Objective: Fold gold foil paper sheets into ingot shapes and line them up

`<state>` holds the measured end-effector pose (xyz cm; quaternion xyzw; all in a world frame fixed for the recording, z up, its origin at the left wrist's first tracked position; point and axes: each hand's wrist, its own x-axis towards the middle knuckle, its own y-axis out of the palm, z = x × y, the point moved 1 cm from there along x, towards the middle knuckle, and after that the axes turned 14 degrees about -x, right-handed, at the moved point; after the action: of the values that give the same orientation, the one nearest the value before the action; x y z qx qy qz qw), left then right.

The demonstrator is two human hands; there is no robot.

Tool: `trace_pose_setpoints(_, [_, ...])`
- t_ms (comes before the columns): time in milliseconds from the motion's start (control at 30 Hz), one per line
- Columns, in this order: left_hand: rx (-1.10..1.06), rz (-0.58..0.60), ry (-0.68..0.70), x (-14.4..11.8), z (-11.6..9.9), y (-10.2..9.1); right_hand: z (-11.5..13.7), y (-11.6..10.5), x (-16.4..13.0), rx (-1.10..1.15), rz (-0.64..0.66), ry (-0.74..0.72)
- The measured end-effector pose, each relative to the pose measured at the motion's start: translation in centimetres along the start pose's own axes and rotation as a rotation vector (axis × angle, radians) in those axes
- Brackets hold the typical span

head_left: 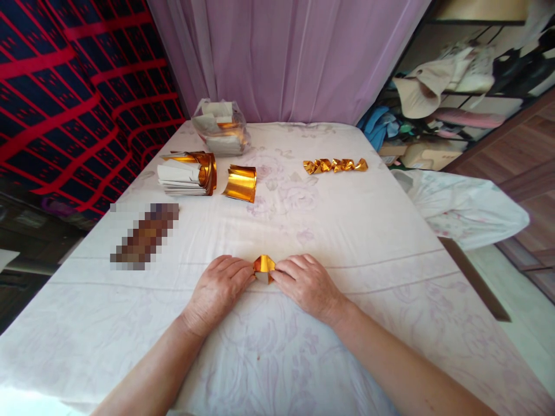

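A small piece of gold foil paper (264, 265), partly folded, lies between my two hands over the middle of the table. Its shiny side faces up and a pale grey underside shows toward me. My left hand (223, 286) pinches its left end, and my right hand (307, 283) pinches the right end. The fingertips hide both ends of the paper. Beyond them lie a few loose gold sheets (241, 184) and a thicker stack of gold paper (186, 174). A row of folded gold pieces (335, 166) rests at the far right.
A clear plastic bag (220, 128) of paper stands at the table's back left. A blurred-out item (145, 237) lies on the left of the floral tablecloth (368, 231). Purple curtain (286, 58) hangs behind; shelves (459, 104) with hats and cloth stand right.
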<state>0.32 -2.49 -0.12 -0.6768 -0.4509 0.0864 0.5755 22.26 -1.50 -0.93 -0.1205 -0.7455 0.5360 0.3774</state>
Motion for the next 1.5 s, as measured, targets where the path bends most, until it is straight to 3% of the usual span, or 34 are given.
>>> trace_pose_setpoints(233, [-0.085, -0.005, -0.046, -0.1, 0.3, 0.1, -0.1, 0.7, 0.2, 0.104, -0.002, 0.116])
trace_pose_setpoints(700, [-0.196, 0.095, -0.382, 1.3, 0.7, 0.1, -0.4, 1.8, 0.6, 0.239, 0.049, 0.315])
trace_pose_setpoints(1033, [-0.099, 0.096, -0.428, 1.9, 0.4, 0.6, -0.2, 1.9, 0.4, 0.210, 0.054, 0.323])
trace_pose_setpoints(1500, [-0.102, -0.014, -0.355, 1.5, 0.3, 1.3, 0.0, 1.7, 0.6, 0.206, 0.062, 0.340])
